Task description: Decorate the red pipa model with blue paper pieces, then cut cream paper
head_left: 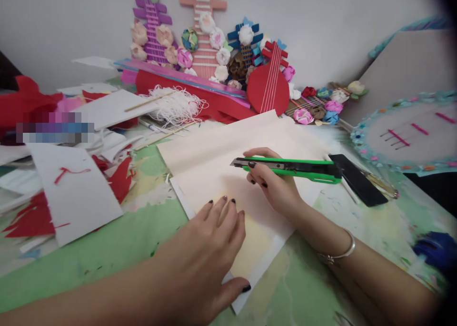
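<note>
My right hand (273, 181) is closed around a green and black utility knife (296, 167), held level a little above a cream sheet of paper (214, 164). The knife's tip points left. My left hand (210, 250) lies flat on the near part of the same sheet, fingers stretched out and close together, holding nothing. A thin bracelet circles my right wrist.
Red and white paper scraps (71, 192) cover the left of the table. A tangle of white string (174, 104) lies behind. Paper instrument models with paper flowers (214, 45) stand along the wall. A black flat object (357, 178) and a round decorated board (410, 131) lie at right.
</note>
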{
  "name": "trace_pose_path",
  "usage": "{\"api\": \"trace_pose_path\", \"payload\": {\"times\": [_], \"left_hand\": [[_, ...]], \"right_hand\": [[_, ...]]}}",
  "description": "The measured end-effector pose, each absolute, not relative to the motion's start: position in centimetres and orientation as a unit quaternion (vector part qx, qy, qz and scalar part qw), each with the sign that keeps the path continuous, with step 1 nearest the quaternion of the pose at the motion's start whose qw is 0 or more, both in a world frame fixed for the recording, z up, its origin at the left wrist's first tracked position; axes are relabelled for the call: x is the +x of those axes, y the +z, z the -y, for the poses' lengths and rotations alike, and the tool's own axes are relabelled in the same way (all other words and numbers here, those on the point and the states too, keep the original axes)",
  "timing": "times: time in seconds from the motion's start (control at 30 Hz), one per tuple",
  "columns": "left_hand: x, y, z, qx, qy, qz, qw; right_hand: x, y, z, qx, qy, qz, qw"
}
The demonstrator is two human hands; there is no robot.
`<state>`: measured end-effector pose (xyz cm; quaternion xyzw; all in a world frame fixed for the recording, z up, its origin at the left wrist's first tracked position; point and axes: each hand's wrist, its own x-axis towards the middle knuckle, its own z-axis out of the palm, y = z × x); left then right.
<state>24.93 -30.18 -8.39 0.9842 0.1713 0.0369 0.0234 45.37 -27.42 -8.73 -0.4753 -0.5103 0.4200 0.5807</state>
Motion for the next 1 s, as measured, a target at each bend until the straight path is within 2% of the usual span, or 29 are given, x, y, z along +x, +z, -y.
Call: {"api": "trace_pose_path", "payload": {"times": [0.17, 0.33, 0.47, 0.63, 1.0], "left_hand": [[25.09, -8.41, 29.98, 0.984, 0.033, -0.171, 0.023], [25.24, -8.40, 29.98, 0.985, 0.032, -0.170, 0.016], [25.38, -8.31, 29.90, 0.985, 0.032, -0.168, 0.009], [25.47, -8.15, 29.87, 0.986, 0.031, -0.166, 0.006], [25.42, -8.25, 29.79, 0.986, 0.037, -0.163, 0.024]], "right_hand": [[45.22, -8.88, 27.58, -0.455, 0.500, 0.545, 0.496], [45.28, -8.80, 27.58, -0.499, 0.400, 0.619, 0.456], [45.19, -8.98, 27.63, -0.525, 0.329, 0.641, 0.454], [44.91, -9.31, 27.93, -0.524, 0.368, 0.622, 0.450], [45.03, -9.53, 27.96, -0.540, 0.338, 0.641, 0.429]]}}
